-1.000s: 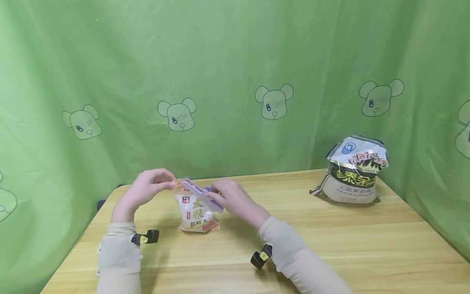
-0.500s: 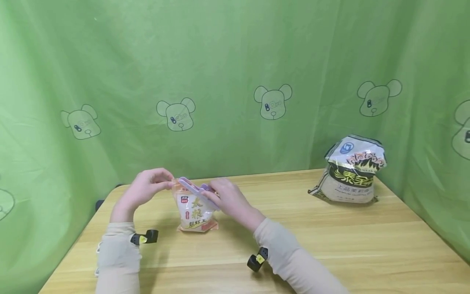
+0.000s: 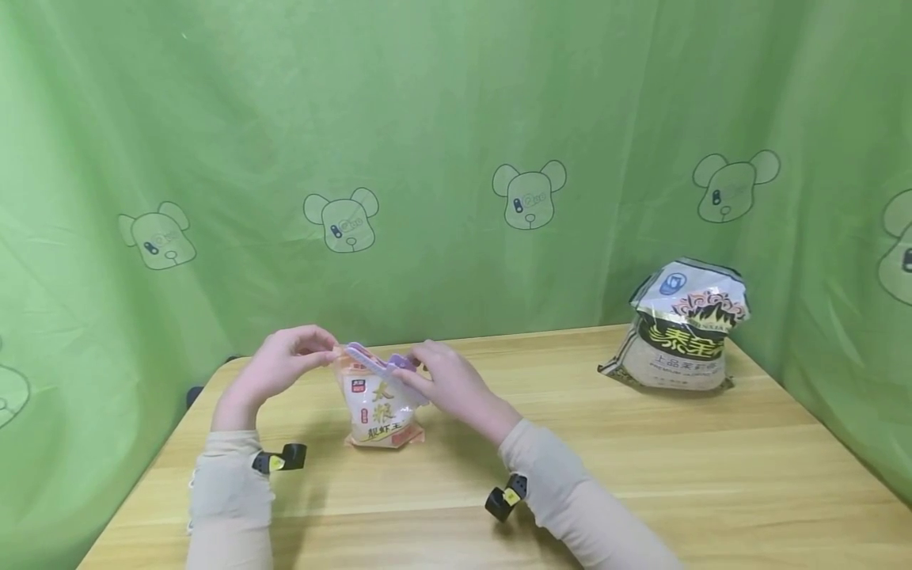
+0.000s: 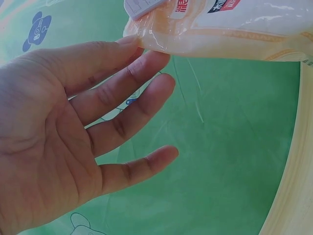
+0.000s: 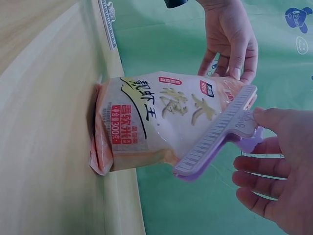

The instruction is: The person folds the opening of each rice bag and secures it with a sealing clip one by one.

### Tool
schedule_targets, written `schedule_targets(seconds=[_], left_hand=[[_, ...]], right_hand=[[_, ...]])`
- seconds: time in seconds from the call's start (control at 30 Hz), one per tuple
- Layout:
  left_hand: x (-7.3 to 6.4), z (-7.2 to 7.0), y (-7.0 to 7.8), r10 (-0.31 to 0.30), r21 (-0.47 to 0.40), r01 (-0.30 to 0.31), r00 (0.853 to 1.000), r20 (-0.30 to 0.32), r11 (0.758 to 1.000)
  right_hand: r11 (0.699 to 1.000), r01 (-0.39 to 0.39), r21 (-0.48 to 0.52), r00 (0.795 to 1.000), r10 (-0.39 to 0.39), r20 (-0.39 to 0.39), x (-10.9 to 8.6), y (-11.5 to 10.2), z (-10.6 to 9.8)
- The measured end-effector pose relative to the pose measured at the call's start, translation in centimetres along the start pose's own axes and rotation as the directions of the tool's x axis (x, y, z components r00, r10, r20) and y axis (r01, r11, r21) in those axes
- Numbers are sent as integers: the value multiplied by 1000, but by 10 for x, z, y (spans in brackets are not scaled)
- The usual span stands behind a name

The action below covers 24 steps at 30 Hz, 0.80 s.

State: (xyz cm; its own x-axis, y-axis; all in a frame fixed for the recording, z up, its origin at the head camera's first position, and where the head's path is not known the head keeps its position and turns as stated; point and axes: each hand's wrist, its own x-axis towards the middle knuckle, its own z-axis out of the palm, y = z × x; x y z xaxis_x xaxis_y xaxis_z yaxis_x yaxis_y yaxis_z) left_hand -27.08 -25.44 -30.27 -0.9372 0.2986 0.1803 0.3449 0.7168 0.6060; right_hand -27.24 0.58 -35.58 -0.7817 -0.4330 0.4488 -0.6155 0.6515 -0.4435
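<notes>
A small white and orange rice bag [image 3: 376, 412] stands upright on the wooden table. My left hand [image 3: 283, 360] pinches its top left corner between thumb and index finger; in the left wrist view the other fingers [image 4: 128, 125] are spread apart. A long purple sealing clip [image 5: 217, 132] lies slantwise across the bag's top. My right hand [image 3: 456, 388] pinches the clip's handle between thumb and index finger, the other fingers loosely bent in the right wrist view. Whether the clip's two bars grip the bag fully cannot be told.
A larger rice bag [image 3: 680, 340], folded over at the top, stands on the right of the table [image 3: 570, 443]. A green curtain [image 3: 442, 103] with bear-head drawings hangs behind and at the sides. Each wrist wears a black camera [image 3: 290, 457].
My right hand has shifted the clip slightly up and left along the bag's top. The left hand keeps its pinch on the corner, and the bag stays in place.
</notes>
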Motion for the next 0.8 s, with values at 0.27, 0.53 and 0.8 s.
schedule_targets(seconds=[0.27,0.53,0.8], left_hand=[[-1,-1,-3,-5,-2,5,1000,-9,1000],[-5,-7,-2,21,63,-15,996,-84,998],[-4,-4,16,31,112,-5,972,-233,994]], right_hand=[[999,-44,28,998,43,36,-2,2,-6],[998,-51,22,999,51,15,-1,7,-14],[998,-56,34,998,57,-29,0,13,-26]])
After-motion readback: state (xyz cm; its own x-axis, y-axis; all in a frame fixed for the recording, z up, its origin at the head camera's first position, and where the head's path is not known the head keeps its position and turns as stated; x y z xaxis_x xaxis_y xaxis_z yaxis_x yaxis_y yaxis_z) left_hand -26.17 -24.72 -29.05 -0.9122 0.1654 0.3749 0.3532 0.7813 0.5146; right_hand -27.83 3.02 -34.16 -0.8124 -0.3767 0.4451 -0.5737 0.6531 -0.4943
